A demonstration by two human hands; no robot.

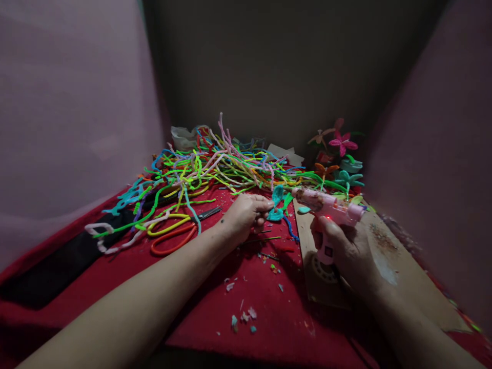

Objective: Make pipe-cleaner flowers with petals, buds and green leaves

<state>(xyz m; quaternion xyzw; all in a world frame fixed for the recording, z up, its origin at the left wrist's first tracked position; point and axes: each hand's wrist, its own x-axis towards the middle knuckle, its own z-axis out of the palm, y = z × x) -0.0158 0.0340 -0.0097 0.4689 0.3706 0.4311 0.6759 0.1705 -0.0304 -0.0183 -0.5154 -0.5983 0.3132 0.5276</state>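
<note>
Between the fingertips of my left hand (251, 212) is a teal pipe-cleaner piece (275, 212) shaped in loops like petals. My right hand (342, 243) is wrapped round the handle of a pink glue gun (326, 205), which has a small red light lit. The gun's nozzle points left, close to the teal piece; whether they touch is hard to tell. Just behind the teal piece is a green pipe-cleaner piece (287, 201), and a dark blue one (291, 229) lies below it.
Tangled pipe cleaners (230, 169) spread across the back. Scissors with yellow and red handles (172, 241) lie left, near a black cloth (57, 261). A cardboard sheet (407, 287) lies right, finished-looking flowers (343, 142) behind it. Scraps (244, 318) dot the red tablecloth (215, 328).
</note>
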